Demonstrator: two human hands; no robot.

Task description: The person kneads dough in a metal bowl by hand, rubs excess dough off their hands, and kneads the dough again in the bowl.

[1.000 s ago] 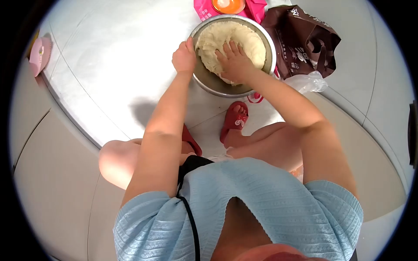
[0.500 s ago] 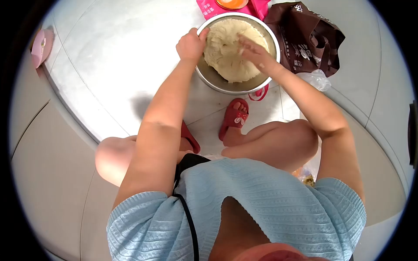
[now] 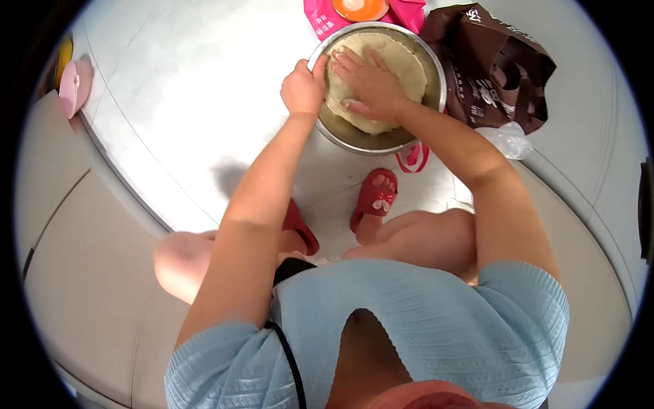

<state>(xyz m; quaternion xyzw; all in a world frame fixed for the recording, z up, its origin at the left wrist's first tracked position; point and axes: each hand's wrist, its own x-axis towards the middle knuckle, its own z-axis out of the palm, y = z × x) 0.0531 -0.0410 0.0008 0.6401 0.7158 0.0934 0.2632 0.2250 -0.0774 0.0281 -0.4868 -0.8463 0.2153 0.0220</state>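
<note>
A round metal bowl [image 3: 354, 144] stands on the floor ahead of my feet, with a big pale mass of dough [image 3: 407, 76] inside. At the bowl's left rim is my left hand [image 3: 304, 88], closed round the edge with the thumb on the inner side. My right hand [image 3: 370, 85] lies flat on top of the dough, fingers spread and pointing up and left. Part of the dough is hidden beneath that palm.
Behind the bowl lies a pink bag [image 3: 321, 15] with an orange round print. To its right stands a brown bag [image 3: 490, 75], beside some clear plastic [image 3: 507, 141]. Red slippers [image 3: 375, 198] are on my feet. A pink object [image 3: 75, 87] sits at far left.
My right hand has moved left and flattened onto the dough, whose surface now looks smoother. My left hand stays on the rim. The whole view has shifted slightly.
</note>
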